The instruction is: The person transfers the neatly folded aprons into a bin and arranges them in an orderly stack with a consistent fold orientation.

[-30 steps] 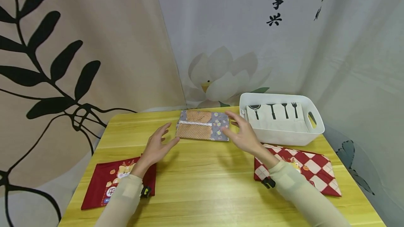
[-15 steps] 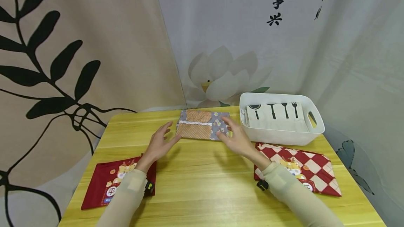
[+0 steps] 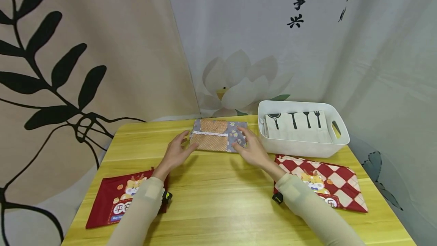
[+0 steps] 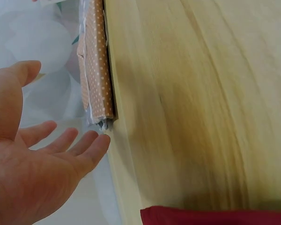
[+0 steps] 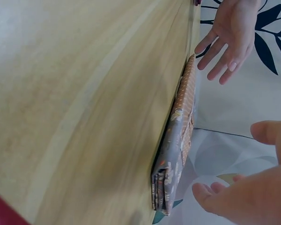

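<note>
Well, the folded flowery cloth (image 3: 211,139) lies at twelve o'clock on the yellow table (image 3: 215,204), by the far edge. The left hand (image 3: 175,155) is near it, at its eight o'clock, and the right hand (image 3: 253,151) is at its four o'clock. Both are loosely spread and hold nothing. A white basket (image 3: 298,147) sits at the cloth's three o'clock.

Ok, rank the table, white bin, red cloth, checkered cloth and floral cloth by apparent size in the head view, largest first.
1. Table
2. White bin
3. Red cloth and checkered cloth: too alike to rank, both partly hidden
4. Floral cloth
</note>
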A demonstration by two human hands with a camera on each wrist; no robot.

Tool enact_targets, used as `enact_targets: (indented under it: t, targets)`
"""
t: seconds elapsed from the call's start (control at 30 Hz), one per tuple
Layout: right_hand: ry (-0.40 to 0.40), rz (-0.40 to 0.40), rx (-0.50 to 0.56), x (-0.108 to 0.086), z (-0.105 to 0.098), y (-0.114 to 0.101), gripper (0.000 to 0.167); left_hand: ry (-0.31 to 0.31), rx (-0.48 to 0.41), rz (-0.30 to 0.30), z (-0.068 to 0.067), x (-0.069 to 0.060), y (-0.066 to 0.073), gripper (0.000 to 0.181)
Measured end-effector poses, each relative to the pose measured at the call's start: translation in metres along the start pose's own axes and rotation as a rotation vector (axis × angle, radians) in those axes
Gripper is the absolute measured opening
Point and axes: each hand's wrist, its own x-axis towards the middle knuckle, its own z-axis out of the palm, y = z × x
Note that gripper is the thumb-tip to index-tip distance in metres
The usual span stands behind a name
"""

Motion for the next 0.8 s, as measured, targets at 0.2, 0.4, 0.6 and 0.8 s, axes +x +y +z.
enact_targets:
  t: [0.2, 0.4, 0.6, 0.8]
  targets:
    - [0.040, -0.023, -0.007, 0.013, 0.011, 0.027, 0.076, -0.005, 0.004, -0.006, 0.003, 0.009, 0.000, 0.082]
    - [0.059, -0.028, -0.008, 0.020, 0.017, 0.032, 0.073, -0.012, -0.003, -0.005, 0.005, 0.020, 0.000, 0.083]
    - [0.051, 0.031, -0.005, 0.021, 0.015, 0.023, 0.074, -0.020, 0.006, -0.014, 0.008, 0.027, 0.003, 0.084]
    - [0.034, 0.068, -0.019, 0.024, 0.013, 0.021, 0.077, -0.025, 0.022, -0.013, 0.011, 0.034, 0.005, 0.083]
